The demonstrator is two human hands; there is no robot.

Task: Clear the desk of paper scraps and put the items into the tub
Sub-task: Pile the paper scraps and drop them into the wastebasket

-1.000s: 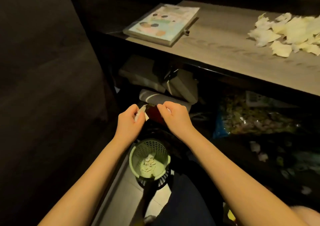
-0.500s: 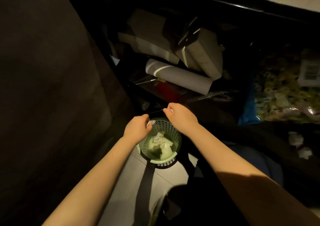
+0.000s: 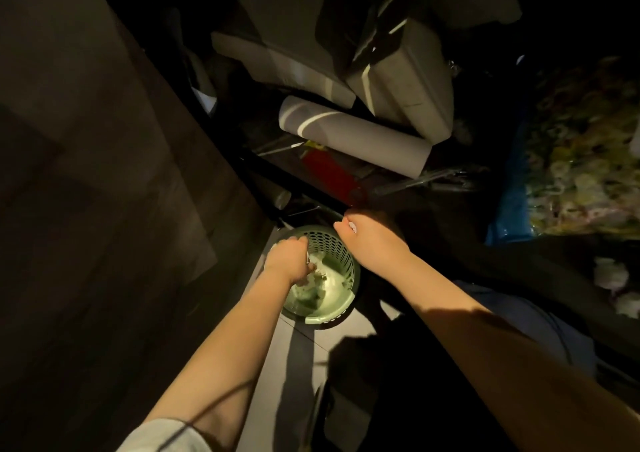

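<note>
Two hands (image 3: 287,259), scraps (image 3: 352,227) pinched, over tub (image 3: 334,247)

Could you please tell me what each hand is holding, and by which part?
The right hand pinches a small white scrap by its edge. The left hand, over the green basket, seems to clutch paper scraps; where is hidden.

It looks like a dim room in a home: grey boxes (image 3: 398,71) and a paper roll (image 3: 353,136) are stored at upper centre, a full blue bag (image 3: 509,209) at right, on a tiled floor (image 3: 301,365).
</note>
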